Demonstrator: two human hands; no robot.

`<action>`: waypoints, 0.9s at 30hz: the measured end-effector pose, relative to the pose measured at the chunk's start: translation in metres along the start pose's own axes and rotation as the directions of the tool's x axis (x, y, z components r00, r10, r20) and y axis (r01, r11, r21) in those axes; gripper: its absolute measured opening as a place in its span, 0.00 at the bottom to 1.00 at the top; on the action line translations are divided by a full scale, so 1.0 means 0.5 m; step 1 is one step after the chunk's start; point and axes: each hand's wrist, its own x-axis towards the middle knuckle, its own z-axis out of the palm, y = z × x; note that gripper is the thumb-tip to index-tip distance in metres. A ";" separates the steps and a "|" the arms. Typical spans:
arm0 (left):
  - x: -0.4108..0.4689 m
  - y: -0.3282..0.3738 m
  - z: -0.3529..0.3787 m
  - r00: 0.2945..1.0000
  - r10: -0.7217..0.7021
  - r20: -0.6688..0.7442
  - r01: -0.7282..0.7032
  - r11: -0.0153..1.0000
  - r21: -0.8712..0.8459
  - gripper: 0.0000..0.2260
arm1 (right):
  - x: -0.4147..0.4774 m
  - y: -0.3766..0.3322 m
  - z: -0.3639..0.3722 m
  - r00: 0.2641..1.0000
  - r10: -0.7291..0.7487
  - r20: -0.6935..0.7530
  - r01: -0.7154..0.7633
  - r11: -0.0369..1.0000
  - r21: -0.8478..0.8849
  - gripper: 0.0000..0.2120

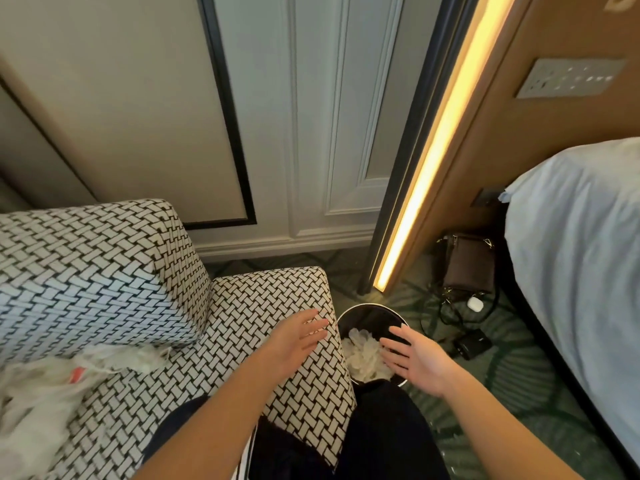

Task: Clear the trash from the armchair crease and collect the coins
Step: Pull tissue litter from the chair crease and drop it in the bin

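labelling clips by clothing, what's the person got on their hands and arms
Nothing that shows: the left hand and right hand are bare, with no gloves, watch or bracelet, and no sleeve appears anywhere up to the frame's edge.

Views: one, a wide-angle camera worn on the person's head.
Facing: forward and steeply down, onto the floor (pixel 519 393) at the foot of the panelled wall (pixel 311 133).
Nearness: close; both forearms rise from the bottom edge, with the left hand (pixel 294 341) and right hand (pixel 415 358) low in mid-frame by the bin (pixel 367 308).
Left edge: the armchair (pixel 104 271) fills the lower left.
Right edge: the bed (pixel 571 254) cuts in.
Lens: the lit strip (pixel 433 150) and wall lines lean outward toward the top.
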 end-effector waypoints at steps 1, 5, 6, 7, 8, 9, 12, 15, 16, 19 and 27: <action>-0.014 0.001 -0.014 1.000 0.023 -0.006 -0.023 1.000 0.006 0.19 | -0.007 -0.003 0.009 1.000 -0.010 -0.003 0.010 1.000 -0.023 0.21; -0.078 0.001 -0.083 0.993 0.115 -0.015 -0.114 0.993 0.037 0.17 | -0.041 -0.022 0.069 0.997 -0.067 -0.021 0.065 0.992 -0.109 0.18; -0.094 0.000 -0.103 0.991 0.133 -0.024 -0.132 0.991 0.036 0.17 | -0.050 -0.027 0.088 0.996 -0.089 -0.019 0.086 0.989 -0.118 0.17; -0.112 -0.002 -0.123 0.988 0.147 -0.035 -0.146 0.989 0.033 0.16 | -0.059 -0.029 0.108 0.994 -0.112 -0.015 0.109 0.986 -0.127 0.16; -0.132 -0.003 -0.146 0.985 0.163 -0.047 -0.162 0.986 0.032 0.15 | -0.069 -0.030 0.130 0.990 -0.141 -0.009 0.138 0.981 -0.139 0.15; -0.154 -0.006 -0.171 0.981 0.187 -0.060 -0.185 0.982 0.030 0.15 | -0.077 -0.030 0.155 0.986 -0.168 0.004 0.166 0.973 -0.160 0.15; -0.222 -0.022 -0.251 0.957 0.269 -0.108 -0.269 0.963 0.017 0.13 | -0.109 -0.023 0.248 0.972 -0.231 0.053 0.237 0.940 -0.247 0.14; -0.280 -0.045 -0.307 0.930 0.320 -0.181 -0.332 0.943 -0.038 0.13 | -0.141 -0.010 0.330 0.956 -0.274 0.109 0.294 0.899 -0.324 0.09; -0.299 -0.056 -0.325 0.920 0.326 -0.217 -0.347 0.936 -0.064 0.13 | -0.150 -0.002 0.358 0.948 -0.286 0.139 0.317 0.883 -0.346 0.09; -0.356 -0.100 -0.385 0.887 0.316 -0.338 -0.373 0.920 -0.118 0.13 | -0.179 0.035 0.447 0.920 -0.295 0.257 0.379 0.834 -0.401 0.09; -0.467 -0.229 -0.530 0.736 0.173 -0.654 -0.363 0.917 -0.165 0.09 | -0.209 0.184 0.655 0.861 -0.178 0.476 0.429 0.756 -0.494 0.06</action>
